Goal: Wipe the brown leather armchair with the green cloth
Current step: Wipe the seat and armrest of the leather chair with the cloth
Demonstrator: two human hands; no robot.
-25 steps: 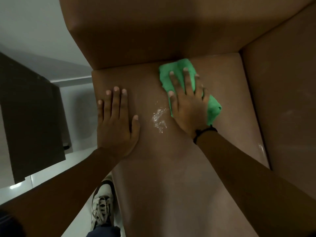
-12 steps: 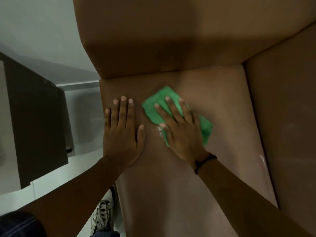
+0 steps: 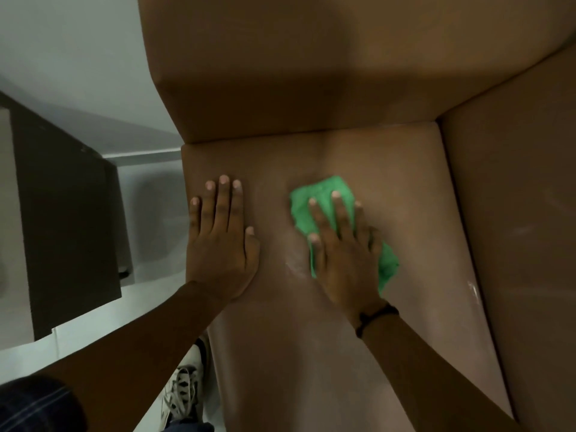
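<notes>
Right hand (image 3: 346,254) flat, fingers spread, pressing green cloth (image 3: 324,194) on armchair (image 3: 405,169) seat. Left hand (image 3: 221,244) open, holding nothing. Risk: white smear (image 3: 293,265) stays, cloth bunches.

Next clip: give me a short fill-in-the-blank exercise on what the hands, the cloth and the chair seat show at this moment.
1. The right hand presses a cloth whose colour is ____.
2. The left hand lies flat on the seat of the armchair, palm down, holding ____.
3. A dark band sits on the ____ wrist.
4. The whitish wet smear on the seat lies between the two ____.

Missing words: green; nothing; right; hands
</notes>
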